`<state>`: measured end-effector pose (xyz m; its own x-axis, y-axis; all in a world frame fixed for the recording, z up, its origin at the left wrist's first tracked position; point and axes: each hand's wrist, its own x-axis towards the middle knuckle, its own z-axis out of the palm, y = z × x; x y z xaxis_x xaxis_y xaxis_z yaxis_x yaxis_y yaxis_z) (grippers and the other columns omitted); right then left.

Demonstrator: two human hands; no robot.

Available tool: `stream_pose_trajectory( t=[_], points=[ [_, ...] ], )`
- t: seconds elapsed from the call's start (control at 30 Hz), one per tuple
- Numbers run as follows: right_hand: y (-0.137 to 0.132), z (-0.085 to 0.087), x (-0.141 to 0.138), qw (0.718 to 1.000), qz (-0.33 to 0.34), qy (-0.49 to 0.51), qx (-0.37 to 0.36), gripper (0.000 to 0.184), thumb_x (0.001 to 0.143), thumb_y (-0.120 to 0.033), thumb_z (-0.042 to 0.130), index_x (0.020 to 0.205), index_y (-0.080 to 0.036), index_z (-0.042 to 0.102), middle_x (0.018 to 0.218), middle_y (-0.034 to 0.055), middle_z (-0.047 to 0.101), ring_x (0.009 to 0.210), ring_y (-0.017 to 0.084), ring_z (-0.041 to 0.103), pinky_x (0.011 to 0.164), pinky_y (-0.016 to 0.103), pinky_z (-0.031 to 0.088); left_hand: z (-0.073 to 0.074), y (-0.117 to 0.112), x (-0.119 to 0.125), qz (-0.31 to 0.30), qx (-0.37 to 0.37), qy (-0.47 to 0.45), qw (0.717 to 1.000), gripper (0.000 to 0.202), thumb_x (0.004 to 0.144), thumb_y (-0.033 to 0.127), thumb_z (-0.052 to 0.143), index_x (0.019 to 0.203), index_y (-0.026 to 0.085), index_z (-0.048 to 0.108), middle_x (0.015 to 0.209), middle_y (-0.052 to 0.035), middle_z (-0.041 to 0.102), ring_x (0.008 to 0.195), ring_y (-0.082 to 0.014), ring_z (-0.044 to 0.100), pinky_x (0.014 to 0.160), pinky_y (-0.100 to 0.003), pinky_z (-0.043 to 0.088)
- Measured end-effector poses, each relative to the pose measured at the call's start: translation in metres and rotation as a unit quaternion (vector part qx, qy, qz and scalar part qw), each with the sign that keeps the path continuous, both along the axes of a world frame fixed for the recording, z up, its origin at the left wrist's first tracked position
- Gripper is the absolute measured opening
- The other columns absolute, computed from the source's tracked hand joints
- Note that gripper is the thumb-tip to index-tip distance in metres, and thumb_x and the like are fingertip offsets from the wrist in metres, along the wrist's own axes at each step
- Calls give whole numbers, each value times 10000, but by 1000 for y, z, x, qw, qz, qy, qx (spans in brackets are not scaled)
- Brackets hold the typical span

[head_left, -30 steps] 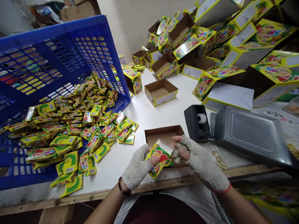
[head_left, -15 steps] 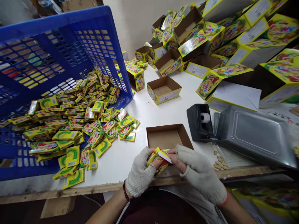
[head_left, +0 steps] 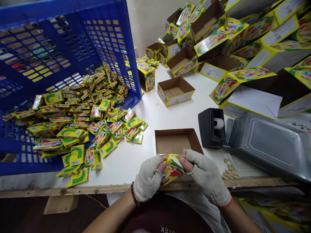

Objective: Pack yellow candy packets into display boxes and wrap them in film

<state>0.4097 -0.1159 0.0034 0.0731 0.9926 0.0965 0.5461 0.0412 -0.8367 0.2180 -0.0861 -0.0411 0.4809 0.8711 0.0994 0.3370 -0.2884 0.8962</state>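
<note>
Both my hands wear white knit fingerless gloves and meet at the table's near edge. My left hand (head_left: 148,176) and my right hand (head_left: 204,174) pinch a small yellow printed carton (head_left: 172,170) between them, fingers closed on its two sides. Just behind it lies an open brown box tray (head_left: 177,142) with nothing visible inside. To the left, a heap of yellow-green packets (head_left: 92,123) spills out of a tipped blue plastic crate (head_left: 48,58) onto the white table (head_left: 155,113).
A black tape dispenser (head_left: 213,127) and a grey metal tray (head_left: 267,142) stand to the right. Several open and folded yellow cartons (head_left: 218,38) pile up at the back right, one open box (head_left: 175,91) mid-table. Small seeds (head_left: 228,171) lie near the wooden edge.
The carton's white flap, open a second ago, is folded down now. My hands have drawn closer together around it. The view has tilted down slightly.
</note>
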Motion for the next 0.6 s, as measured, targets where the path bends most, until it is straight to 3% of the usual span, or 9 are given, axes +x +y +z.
stream_pose_trajectory(
  t=[0.1,0.23,0.4,0.6],
  points=[
    [-2,-3,-4,999,-30,-9,7,388,966,-448,492,672,-220,603,621,-3,546,581,140,531,526,251,419,0,-1,1,4,58,9,998,415,1019,382,391,1201,154,687,1011,-125,764,907,-213,725,860,-339,589],
    [-6,-6,-11,995,-48,-43,71,346,969,-378,503,672,-223,591,613,-4,540,566,139,525,532,262,410,0,-4,5,20,96,18,995,403,1023,366,384,1200,166,686,992,-115,767,888,-205,734,806,-305,598],
    [-9,-6,-13,992,-22,-42,115,270,965,-291,514,758,-228,675,661,26,615,627,166,592,588,281,492,-4,-7,9,39,84,-4,996,359,1020,327,408,1207,170,670,1030,-116,764,925,-211,735,835,-314,592],
    [-19,-25,-15,991,-37,58,118,208,931,-319,618,1077,-278,760,1010,57,738,908,201,705,781,302,595,-5,-9,12,87,24,-16,996,353,1019,360,418,1140,156,680,995,-113,759,892,-211,726,819,-326,588]
  ],
)
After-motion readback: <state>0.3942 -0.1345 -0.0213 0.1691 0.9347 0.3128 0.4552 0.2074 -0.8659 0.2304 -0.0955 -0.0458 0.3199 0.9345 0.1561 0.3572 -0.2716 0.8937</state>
